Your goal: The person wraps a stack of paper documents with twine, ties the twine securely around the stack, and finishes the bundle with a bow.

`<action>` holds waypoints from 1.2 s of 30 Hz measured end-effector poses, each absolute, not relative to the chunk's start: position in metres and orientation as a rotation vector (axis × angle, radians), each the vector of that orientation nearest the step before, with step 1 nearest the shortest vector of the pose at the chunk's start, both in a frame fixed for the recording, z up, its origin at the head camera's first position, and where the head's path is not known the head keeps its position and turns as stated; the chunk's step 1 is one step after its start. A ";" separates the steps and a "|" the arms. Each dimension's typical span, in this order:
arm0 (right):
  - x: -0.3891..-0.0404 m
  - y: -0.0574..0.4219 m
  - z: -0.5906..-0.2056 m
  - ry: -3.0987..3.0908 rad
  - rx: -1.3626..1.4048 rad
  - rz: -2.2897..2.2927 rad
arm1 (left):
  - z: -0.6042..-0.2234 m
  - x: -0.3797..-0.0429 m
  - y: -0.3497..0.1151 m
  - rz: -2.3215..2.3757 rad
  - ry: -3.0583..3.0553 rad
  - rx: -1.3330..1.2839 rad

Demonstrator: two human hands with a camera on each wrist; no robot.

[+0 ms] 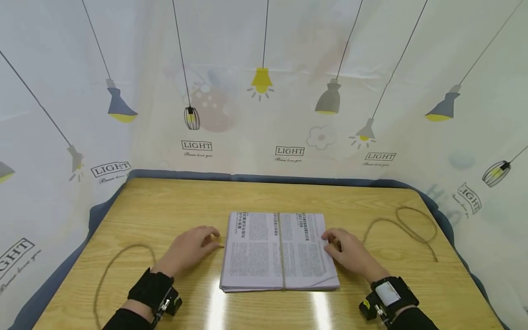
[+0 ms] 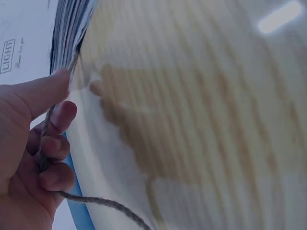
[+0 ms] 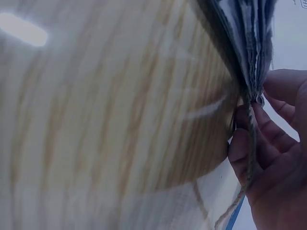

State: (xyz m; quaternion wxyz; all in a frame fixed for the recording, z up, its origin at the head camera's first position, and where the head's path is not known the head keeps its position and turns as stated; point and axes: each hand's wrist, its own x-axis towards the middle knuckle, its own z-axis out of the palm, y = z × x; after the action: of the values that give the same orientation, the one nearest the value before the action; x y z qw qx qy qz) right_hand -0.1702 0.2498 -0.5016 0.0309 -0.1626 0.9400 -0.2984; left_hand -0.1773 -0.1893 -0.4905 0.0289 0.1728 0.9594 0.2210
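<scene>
A stack of folded newspapers (image 1: pixel 255 259) lies on the wooden table between both hands, with a strand of twine (image 1: pixel 282 247) running across its top from back to front. Left of the stack, my left hand (image 1: pixel 189 250) holds a length of twine (image 2: pixel 96 199), which passes behind its curled fingers and leads to the stack's lower edge. My right hand (image 1: pixel 350 252) is against the stack's right edge, its thumb and fingers around the twine (image 3: pixel 251 134) where it emerges under the papers. The twine's stretch beneath the stack is hidden.
On the table (image 1: pixel 177 197), a loose twine end (image 1: pixel 101 279) curves at the left. Another twine end (image 1: pixel 416 236) loops at the right. A printed curtain (image 1: pixel 231 91) with lamp drawings surrounds the table's back and sides. Wrist cameras (image 1: pixel 167 300) are strapped on both arms.
</scene>
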 end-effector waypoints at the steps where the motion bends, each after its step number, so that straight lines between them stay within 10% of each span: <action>1: -0.170 0.249 -0.502 2.896 -0.496 -0.920 | -0.489 -0.178 -0.192 0.686 2.951 0.522; 20: -0.169 0.234 -0.496 2.857 -0.435 -0.916 | -0.490 -0.171 -0.216 0.562 3.280 0.506; 36: -0.181 0.254 -0.479 2.967 -0.445 -1.025 | -0.479 -0.148 -0.226 1.314 2.581 -0.350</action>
State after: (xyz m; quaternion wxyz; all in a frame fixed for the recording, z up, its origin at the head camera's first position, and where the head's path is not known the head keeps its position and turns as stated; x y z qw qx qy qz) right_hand -0.1812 0.2542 -0.4791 -0.0143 -0.1402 0.9357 -0.3234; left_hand -0.1483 -0.2262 -0.4791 0.1118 -0.1193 0.8792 0.4475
